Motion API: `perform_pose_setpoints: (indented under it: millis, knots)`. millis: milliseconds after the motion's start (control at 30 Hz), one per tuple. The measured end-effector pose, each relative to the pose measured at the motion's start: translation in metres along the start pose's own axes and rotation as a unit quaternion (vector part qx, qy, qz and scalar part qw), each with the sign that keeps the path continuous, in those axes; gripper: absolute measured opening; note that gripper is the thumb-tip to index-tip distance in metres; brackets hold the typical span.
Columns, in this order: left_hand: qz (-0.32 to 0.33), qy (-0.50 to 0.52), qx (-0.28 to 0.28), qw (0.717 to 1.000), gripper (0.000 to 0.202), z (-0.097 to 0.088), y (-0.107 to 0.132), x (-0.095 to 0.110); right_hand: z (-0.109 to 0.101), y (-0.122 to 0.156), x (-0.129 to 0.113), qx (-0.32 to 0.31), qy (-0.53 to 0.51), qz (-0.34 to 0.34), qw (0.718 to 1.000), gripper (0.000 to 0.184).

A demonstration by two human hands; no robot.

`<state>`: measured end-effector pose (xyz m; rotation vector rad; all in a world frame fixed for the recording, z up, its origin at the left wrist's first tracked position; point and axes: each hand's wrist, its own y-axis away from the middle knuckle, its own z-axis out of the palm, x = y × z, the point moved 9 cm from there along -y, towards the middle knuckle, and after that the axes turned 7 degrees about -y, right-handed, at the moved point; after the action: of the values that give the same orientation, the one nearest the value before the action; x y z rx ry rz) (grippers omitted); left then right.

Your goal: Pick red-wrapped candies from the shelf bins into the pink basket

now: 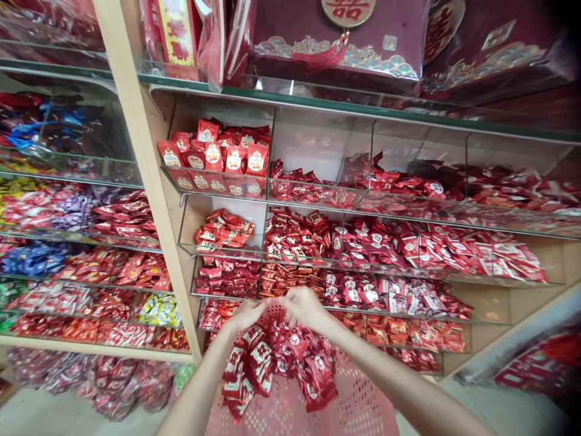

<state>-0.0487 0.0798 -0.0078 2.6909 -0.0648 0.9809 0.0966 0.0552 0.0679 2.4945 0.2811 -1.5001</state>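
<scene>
A pink perforated plastic basket (363, 387) is in front of me, tilted so its inside faces me. Small red wrapped packets (258, 363) with white labels lie heaped in its far half. My left hand (247, 315) is at the basket's far rim, its fingers closed along the edge. Close beside it, my right hand (303, 307) is over the same rim with curled fingers just above the packets. Whatever sits between those right fingertips is too small and hidden to make out.
Glass-fronted shelves (318, 260) ahead hold red packets in divided bins. A wooden upright (149, 181) separates them from more candy shelves (77, 266) on the left. Dark red gift bags (290, 54) stand on the top shelf. Bagged packets (113, 381) lie below at left.
</scene>
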Motion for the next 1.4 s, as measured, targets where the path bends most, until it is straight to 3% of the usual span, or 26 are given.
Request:
perform_pose_setpoints:
  millis: [67, 133, 200, 300, 433, 833, 1200, 1400]
  knots:
    - [-0.003, -0.014, -0.001, 1.000, 0.076, 0.000, 0.000, -0.001, -0.049, -0.011, -0.046, 0.084, 0.155, -0.083, 0.981, 0.031]
    - [0.002, -0.024, 0.002, 1.000, 0.077, 0.001, -0.001, -0.001, -0.093, -0.021, -0.080, 0.181, 0.316, -0.113, 0.924, 0.024]
    - [0.012, -0.022, 0.004, 1.000, 0.078, 0.002, -0.003, -0.002, -0.122, -0.032, -0.099, 0.240, 0.439, -0.116, 0.858, 0.023]
    - [0.015, -0.022, 0.007, 1.000, 0.077, 0.004, -0.005, -0.004, -0.144, -0.050, -0.107, 0.272, 0.542, -0.115, 0.787, 0.030]
    - [0.009, -0.022, 0.009, 1.000, 0.077, 0.004, -0.006, -0.007, -0.150, -0.068, -0.099, 0.269, 0.592, -0.096, 0.754, 0.033]
    - [0.003, -0.028, 0.009, 1.000, 0.075, 0.001, -0.002, -0.003, -0.153, -0.080, -0.090, 0.316, 0.560, -0.082, 0.762, 0.034]
    - [-0.001, -0.024, 0.012, 1.000, 0.074, -0.001, 0.001, -0.002, -0.168, -0.070, -0.093, 0.307, 0.475, -0.021, 0.825, 0.037]
    - [-0.014, -0.022, 0.017, 1.000, 0.074, -0.001, 0.000, -0.004, -0.183, -0.054, -0.109, 0.299, 0.404, -0.068, 0.862, 0.030]
